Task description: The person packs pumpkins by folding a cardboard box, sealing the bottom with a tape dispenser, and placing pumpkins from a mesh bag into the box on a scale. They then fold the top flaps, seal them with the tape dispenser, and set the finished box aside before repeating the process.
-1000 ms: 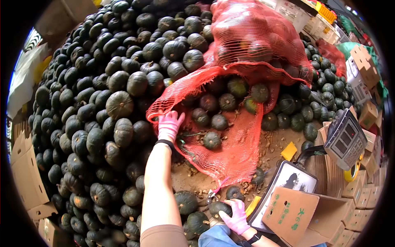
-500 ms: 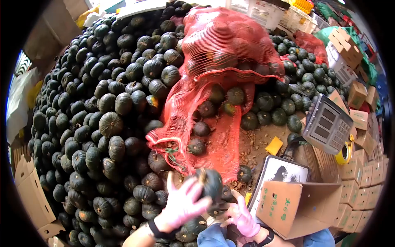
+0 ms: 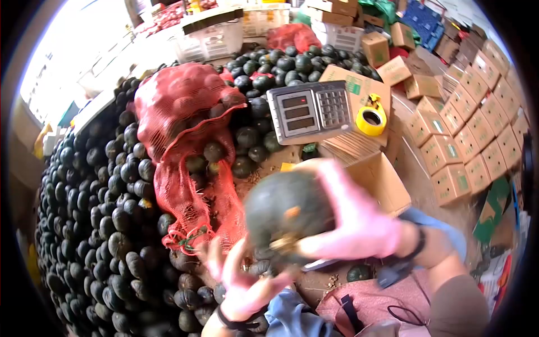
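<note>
A dark green pumpkin (image 3: 287, 208) with an orange spot and a dry stem is raised in front of me. My right hand (image 3: 359, 224), in a pink glove and blurred by motion, grips it from the right side. Just below and to the left of it, my left hand (image 3: 247, 281), also pink-gloved, is open with its fingers spread. An open cardboard box (image 3: 382, 182) stands behind my right hand. Beyond it is a scale display (image 3: 309, 112) with a keypad. A torn red mesh sack (image 3: 185, 118) holding pumpkins lies past my left hand.
A large heap of dark pumpkins (image 3: 95, 224) fills the left side. A yellow tape roll (image 3: 371, 119) sits on cardboard beside the scale display. Stacked cartons (image 3: 449, 151) line the right. White crates (image 3: 209, 42) stand at the back.
My view has swung to the right. The pumpkin that was by my left hand is now raised in my right hand, which was free near the scale. My left hand is spread below it.
</note>
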Action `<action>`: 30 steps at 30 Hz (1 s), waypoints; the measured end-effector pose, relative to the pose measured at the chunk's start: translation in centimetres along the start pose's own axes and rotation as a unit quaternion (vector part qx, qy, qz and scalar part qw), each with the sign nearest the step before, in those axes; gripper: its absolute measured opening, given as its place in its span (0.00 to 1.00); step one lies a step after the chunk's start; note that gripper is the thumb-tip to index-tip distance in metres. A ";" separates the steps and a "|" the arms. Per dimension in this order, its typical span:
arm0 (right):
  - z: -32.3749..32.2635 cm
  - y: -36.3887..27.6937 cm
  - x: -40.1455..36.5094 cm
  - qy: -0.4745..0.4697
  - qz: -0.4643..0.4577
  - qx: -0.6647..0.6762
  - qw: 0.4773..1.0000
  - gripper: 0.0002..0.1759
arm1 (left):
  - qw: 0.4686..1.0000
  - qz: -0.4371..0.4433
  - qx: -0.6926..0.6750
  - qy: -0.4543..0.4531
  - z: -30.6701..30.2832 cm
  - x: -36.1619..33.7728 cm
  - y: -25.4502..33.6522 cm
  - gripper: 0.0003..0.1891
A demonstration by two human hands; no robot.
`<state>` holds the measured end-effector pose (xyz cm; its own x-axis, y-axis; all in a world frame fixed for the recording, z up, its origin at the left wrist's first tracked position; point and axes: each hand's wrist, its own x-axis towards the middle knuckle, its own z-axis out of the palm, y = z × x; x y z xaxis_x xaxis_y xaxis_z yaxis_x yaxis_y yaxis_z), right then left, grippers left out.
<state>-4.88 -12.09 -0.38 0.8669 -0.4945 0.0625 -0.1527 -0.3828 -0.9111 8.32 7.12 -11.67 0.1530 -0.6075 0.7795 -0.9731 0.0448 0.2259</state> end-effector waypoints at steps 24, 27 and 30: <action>0.2 20.4 8.1 -0.525 0.384 -0.271 0.709 0.33 | 0.917 -0.148 -0.343 -0.137 13.5 -4.7 1.2 0.49; -1.8 16.7 6.8 -0.448 0.375 -0.293 0.757 0.29 | 0.866 -0.233 -0.413 -0.156 10.7 -6.9 -3.4 0.60; -7.5 15.4 3.1 -0.348 0.225 -0.317 0.853 0.30 | 0.865 -0.405 -0.271 -0.119 6.7 -13.3 -8.5 0.63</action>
<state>-8.10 -25.33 -11.19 0.6906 -0.2037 -0.6939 -0.5790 -0.7307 -0.3617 13.41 9.48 -27.91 0.6449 -0.7564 0.1091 -0.3290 -0.1459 0.9330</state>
